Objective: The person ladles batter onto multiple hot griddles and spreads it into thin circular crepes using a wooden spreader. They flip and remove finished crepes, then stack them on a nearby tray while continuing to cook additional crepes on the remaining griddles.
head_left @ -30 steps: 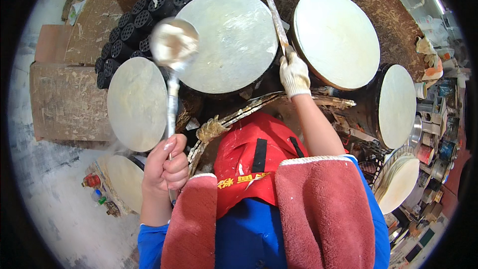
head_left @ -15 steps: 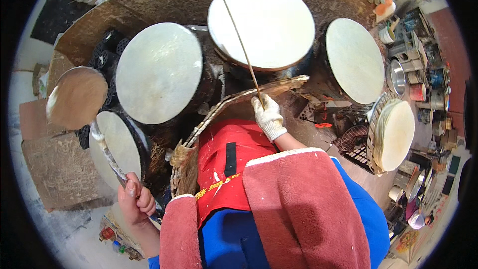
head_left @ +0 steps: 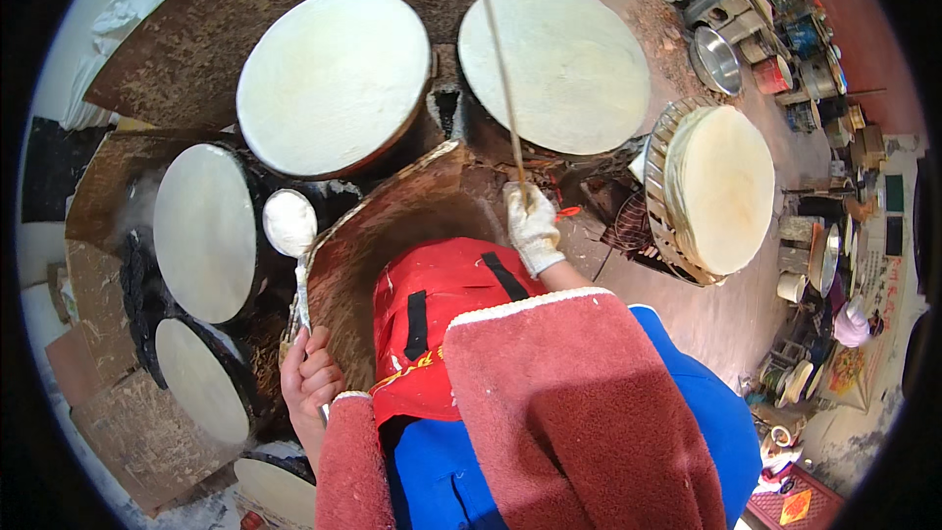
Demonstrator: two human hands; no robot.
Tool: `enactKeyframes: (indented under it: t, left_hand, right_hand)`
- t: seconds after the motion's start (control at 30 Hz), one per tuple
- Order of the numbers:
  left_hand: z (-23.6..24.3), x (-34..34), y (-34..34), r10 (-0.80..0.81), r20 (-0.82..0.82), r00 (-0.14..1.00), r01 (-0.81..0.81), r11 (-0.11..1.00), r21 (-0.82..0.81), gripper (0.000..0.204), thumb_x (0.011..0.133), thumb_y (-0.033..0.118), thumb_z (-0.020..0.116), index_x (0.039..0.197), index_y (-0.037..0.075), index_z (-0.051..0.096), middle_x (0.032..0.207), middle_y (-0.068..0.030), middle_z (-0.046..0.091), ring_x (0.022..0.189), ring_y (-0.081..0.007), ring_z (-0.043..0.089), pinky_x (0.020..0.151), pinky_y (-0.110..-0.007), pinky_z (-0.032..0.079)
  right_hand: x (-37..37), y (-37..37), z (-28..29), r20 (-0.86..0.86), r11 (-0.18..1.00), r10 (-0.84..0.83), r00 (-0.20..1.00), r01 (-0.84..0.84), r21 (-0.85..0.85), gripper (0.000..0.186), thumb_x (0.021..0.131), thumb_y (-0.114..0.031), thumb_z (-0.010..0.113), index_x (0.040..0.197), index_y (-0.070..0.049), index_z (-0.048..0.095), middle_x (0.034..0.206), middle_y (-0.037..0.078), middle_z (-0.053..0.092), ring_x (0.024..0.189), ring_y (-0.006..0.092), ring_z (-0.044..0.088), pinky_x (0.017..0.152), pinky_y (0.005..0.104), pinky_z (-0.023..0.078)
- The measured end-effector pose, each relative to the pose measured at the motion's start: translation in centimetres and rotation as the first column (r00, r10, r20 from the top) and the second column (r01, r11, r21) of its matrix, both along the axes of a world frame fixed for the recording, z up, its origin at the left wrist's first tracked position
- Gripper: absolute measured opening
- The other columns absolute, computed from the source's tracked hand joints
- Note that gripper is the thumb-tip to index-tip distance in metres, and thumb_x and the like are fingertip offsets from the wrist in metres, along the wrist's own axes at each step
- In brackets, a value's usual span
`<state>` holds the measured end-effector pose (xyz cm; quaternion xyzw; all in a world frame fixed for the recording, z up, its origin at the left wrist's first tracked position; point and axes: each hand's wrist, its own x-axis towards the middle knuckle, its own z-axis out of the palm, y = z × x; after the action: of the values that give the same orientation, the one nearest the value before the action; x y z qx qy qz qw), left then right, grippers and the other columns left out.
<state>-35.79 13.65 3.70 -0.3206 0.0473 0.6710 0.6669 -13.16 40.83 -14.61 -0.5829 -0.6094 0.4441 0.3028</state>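
My left hand (head_left: 312,375), bare, is closed around the handle of a ladle (head_left: 290,223). The ladle's round bowl is coated in or filled with something white and appears between the left griddle and the curved brown board (head_left: 407,191). A white knitted glove covers my right hand (head_left: 533,228), whose fingers grip a long thin stick (head_left: 507,88). The stick points away from me, its far end over a round griddle with a pale sheet (head_left: 561,74). Similar pale round surfaces appear at the far left (head_left: 334,83), left (head_left: 203,234) and lower left (head_left: 201,378).
A stack of thin round pale sheets (head_left: 724,191) rests on a slatted basket to the right. Beyond it are a metal bowl (head_left: 715,61), a red tub (head_left: 772,75) and several other containers. A tall brown board (head_left: 186,44) curves behind the griddles.
The view has turned right, so the griddles and basket appear farther left. The ladle has come in from the far left nearer my body; its bowl now shows white instead of brown. Both grips continue.
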Motion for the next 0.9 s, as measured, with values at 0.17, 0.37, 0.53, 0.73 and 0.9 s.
enactKeyframes:
  t: [0.17,0.37,0.53,0.73,0.9]
  left_hand:
    - [0.1,2.8,3.1,-0.006,-0.051,0.999,0.006,1.0,-0.012,0.03,0.098,0.033,0.027,0.079,0.01,0.033,0.047,0.0059,0.025,0.033,-0.0037,0.024,0.03,-0.021,0.024]
    - [0.8,6.7,5.0,0.041,-0.048,0.998,-0.04,0.999,0.008,0.03,0.098,0.033,0.027,0.079,0.01,0.032,0.047,0.0053,0.025,0.033,-0.0044,0.024,0.03,-0.021,0.024]
    - [0.7,8.6,5.9,0.044,-0.057,0.997,-0.044,0.999,-0.014,0.029,0.098,0.032,0.027,0.079,0.011,0.032,0.047,0.0057,0.024,0.033,-0.0042,0.024,0.03,-0.021,0.024]
    - [0.9,9.9,5.0,0.139,-0.063,0.988,-0.143,0.987,-0.067,0.028,0.098,0.031,0.028,0.079,0.011,0.032,0.047,0.0062,0.024,0.033,-0.0041,0.024,0.03,-0.022,0.024]
    - [1.6,10.8,4.2,0.23,-0.035,0.973,-0.231,0.973,-0.013,0.028,0.098,0.031,0.028,0.078,0.011,0.033,0.048,0.0058,0.024,0.034,-0.0044,0.025,0.033,-0.021,0.025]
  right_hand:
    - [7.3,4.6,-1.6,0.054,0.983,-0.179,0.982,0.181,-0.029,0.02,0.084,-0.016,0.053,0.094,0.0,0.061,0.082,0.015,0.064,0.076,0.0232,0.062,0.07,0.0327,0.048]
    - [10.4,9.9,-1.4,0.07,0.917,-0.397,0.915,0.392,0.073,0.035,0.081,-0.02,0.057,0.106,0.005,0.056,0.09,0.02,0.064,0.08,0.0289,0.062,0.072,0.0344,0.047]
    - [10.5,11.1,-2.7,0.144,0.958,-0.243,0.959,0.261,-0.121,0.038,0.078,-0.018,0.058,0.107,0.007,0.052,0.077,0.012,0.057,0.067,0.0207,0.051,0.062,0.0317,0.042]
    - [3.6,7.3,-3.3,0.033,0.959,-0.032,0.999,0.04,-0.281,0.044,0.077,-0.021,0.058,0.11,0.007,0.05,0.081,0.015,0.056,0.07,0.0234,0.051,0.062,0.0325,0.042]
    - [-8.5,9.2,-0.1,0.028,0.945,0.252,0.967,-0.24,-0.222,0.048,0.079,-0.026,0.054,0.116,0.005,0.049,0.107,0.026,0.057,0.098,0.0384,0.055,0.085,0.0394,0.042]
